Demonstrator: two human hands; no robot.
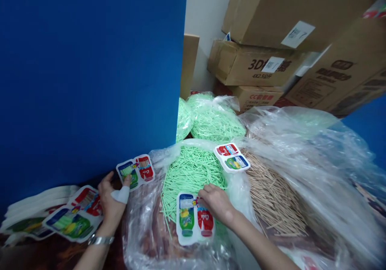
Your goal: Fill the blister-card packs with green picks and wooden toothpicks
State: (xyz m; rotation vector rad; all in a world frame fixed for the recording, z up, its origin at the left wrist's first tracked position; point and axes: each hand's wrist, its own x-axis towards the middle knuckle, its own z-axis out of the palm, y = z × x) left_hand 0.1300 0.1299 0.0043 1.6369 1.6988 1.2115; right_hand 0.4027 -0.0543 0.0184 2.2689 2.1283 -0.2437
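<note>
My left hand (112,200) pinches a small printed blister pack (136,171) with green and red sticks in it, held up against the blue panel. A white bandage wraps one finger. My right hand (215,201) rests closed on the top edge of a second printed pack (193,218), which lies on a clear bag of loose green sticks (189,173). A third pack (231,157) lies on the bag's far rim, beside a heap of tan wooden sticks (271,193).
A stack of similar packs (68,217) lies at the lower left. A blue panel (90,73) fills the left. More bagged green sticks (214,121) sit behind, with crumpled clear plastic (316,161) on the right. Cardboard boxes (271,60) are piled at the back.
</note>
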